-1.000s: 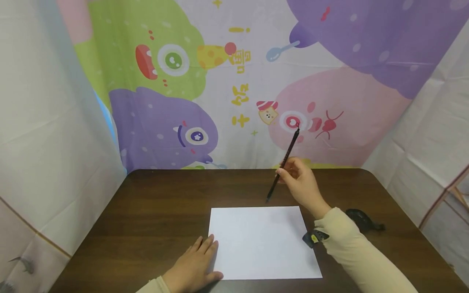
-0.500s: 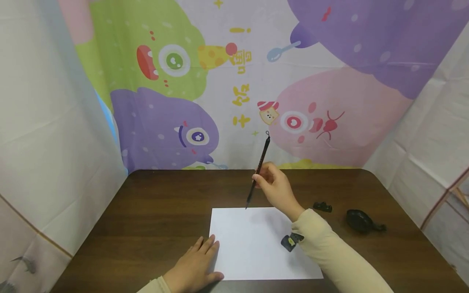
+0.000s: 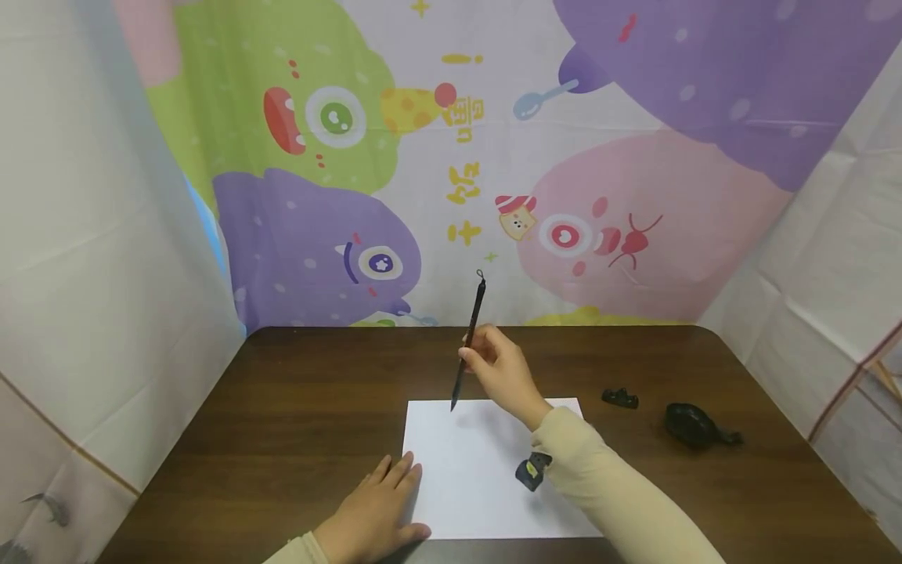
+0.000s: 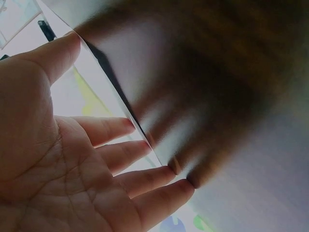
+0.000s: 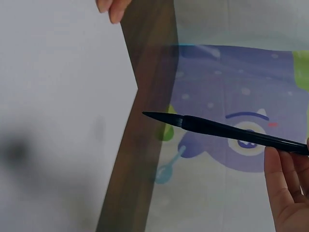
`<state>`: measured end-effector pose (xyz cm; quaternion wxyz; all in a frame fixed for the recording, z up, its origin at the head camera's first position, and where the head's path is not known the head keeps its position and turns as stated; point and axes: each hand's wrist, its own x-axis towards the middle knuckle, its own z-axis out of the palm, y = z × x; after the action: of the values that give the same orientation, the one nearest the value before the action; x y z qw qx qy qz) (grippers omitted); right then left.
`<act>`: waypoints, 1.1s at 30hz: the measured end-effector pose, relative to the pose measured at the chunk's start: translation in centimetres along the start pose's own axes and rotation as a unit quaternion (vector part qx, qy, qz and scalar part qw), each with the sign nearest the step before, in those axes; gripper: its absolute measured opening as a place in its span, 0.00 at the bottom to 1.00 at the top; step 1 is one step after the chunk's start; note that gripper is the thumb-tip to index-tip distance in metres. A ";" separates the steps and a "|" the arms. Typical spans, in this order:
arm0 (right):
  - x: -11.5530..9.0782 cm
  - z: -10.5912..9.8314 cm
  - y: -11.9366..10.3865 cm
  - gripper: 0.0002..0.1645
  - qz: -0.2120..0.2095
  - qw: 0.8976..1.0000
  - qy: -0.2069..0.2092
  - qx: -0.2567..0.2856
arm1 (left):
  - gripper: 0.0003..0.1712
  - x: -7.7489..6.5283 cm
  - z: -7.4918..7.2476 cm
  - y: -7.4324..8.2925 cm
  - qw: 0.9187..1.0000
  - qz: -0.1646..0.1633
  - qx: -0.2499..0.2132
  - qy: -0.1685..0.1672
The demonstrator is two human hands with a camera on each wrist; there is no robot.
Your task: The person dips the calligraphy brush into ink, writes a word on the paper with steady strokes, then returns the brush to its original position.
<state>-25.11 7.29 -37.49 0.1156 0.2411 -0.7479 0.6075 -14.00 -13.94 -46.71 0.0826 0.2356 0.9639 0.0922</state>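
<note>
A black calligraphy brush (image 3: 470, 337) with a hanging loop is pinched by my right hand (image 3: 503, 372), its dark tip pointing down close over the far part of a white sheet of paper (image 3: 465, 478). In the right wrist view the brush (image 5: 217, 129) shows a pointed dark bristle tip, with the fingers (image 5: 277, 179) on its handle. My left hand (image 3: 377, 505) lies flat with spread fingers at the paper's left edge. In the left wrist view the fingertips of that hand (image 4: 96, 159) touch the sheet's edge.
To the right on the brown wooden table (image 3: 303, 407) sit a small black brush rest (image 3: 620, 398) and a black dish with a narrow handle-like end (image 3: 694, 427). A cartoon-printed cloth (image 3: 465, 290) hangs behind the table, and pale cloths flank both sides.
My right hand has carried the brush leftward and lower, from beyond the paper's right part to over its far edge. The brush rest has come into sight. My left hand stays put.
</note>
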 end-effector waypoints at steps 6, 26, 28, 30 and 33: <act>-0.2 1.0 1.7 0.09 -0.013 0.999 -0.003 -0.040 | 0.47 -0.1 0.0 -0.1 1.000 0.004 0.000 0.009; -0.8 3.8 4.1 0.10 -0.063 0.989 -0.013 -0.135 | 0.47 -0.1 -0.2 0.1 1.000 0.003 0.000 0.016; -0.9 4.0 4.0 0.10 -0.063 0.989 -0.012 -0.134 | 0.47 -0.1 -0.2 0.1 1.000 0.002 0.001 0.015; -1.0 4.1 4.0 0.09 -0.061 0.989 -0.010 -0.132 | 0.47 -0.1 -0.2 0.1 1.000 0.000 0.001 0.015; -1.2 4.3 4.1 0.08 -0.061 0.990 -0.010 -0.128 | 0.47 -0.2 -0.3 0.2 1.000 -0.002 -0.001 0.013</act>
<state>-25.63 3.95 -42.50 0.1752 0.2753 -0.8047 0.4959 -13.81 -13.91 -46.39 0.0707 0.2322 0.9653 0.0960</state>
